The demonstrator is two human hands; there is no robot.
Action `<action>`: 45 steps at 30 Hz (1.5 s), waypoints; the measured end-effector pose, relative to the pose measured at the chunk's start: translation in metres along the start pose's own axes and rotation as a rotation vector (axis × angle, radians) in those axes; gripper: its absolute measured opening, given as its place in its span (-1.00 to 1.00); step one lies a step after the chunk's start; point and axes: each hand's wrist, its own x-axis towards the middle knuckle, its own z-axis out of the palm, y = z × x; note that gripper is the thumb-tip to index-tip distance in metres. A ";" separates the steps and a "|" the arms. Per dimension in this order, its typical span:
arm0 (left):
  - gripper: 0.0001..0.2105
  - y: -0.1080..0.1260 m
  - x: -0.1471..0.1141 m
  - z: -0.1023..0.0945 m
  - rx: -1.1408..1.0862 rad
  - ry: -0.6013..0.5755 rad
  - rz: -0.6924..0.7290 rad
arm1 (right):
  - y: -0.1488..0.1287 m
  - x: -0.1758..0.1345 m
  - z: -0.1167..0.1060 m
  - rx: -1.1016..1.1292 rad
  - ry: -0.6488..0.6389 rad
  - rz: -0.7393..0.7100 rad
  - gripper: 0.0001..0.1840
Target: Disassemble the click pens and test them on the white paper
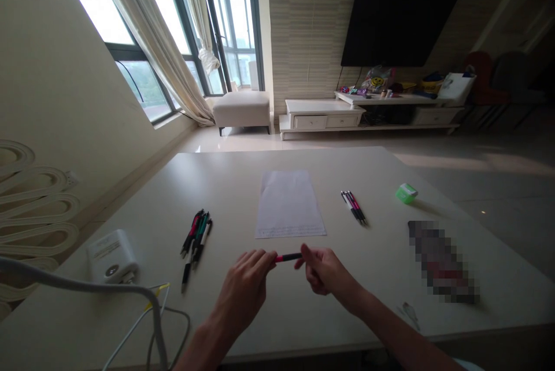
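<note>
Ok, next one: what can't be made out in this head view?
Head view: both ends of the held pen, covered by the left fingers and right fingers.
Head view: what the item at right is, blurred by pixel blocks.
Head view: the marks on the paper, too small to read.
Head view: the gray cord's ends, cut off by the left and bottom edges.

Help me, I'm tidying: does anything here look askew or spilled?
The pen pile on the left is uneven, one pen jutting out, unlike the neat pens on the right. No spill shows; one item is pixelated.
</note>
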 end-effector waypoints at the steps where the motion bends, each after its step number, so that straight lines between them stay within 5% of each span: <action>1: -0.81 -0.001 0.000 0.003 0.042 0.046 0.013 | 0.001 0.004 0.000 0.102 0.009 0.082 -0.44; 9: -0.67 0.007 0.002 0.013 0.381 0.253 0.218 | 0.002 0.009 0.014 0.392 0.241 0.035 -0.43; 14: -0.63 0.013 0.003 0.017 0.432 0.259 0.187 | -0.003 0.012 0.018 0.491 0.241 0.072 -0.46; 18: -0.69 0.015 0.006 0.019 0.347 0.264 0.110 | -0.006 0.014 0.023 0.378 0.344 -0.043 -0.49; 29: -0.76 0.019 0.013 -0.008 -0.531 -0.065 -0.444 | -0.009 0.003 0.022 -0.097 0.283 -0.297 -0.50; 34: -0.75 0.010 0.015 -0.013 -0.847 -0.348 -0.521 | -0.009 -0.001 0.024 -0.173 0.277 -0.319 -0.52; 40: -0.76 0.021 0.009 0.001 -0.133 0.044 -0.152 | -0.003 0.016 0.021 0.065 0.384 -0.175 -0.45; 45: -0.77 0.026 0.012 0.013 0.311 0.141 0.045 | -0.002 0.021 0.022 0.172 0.430 -0.098 -0.46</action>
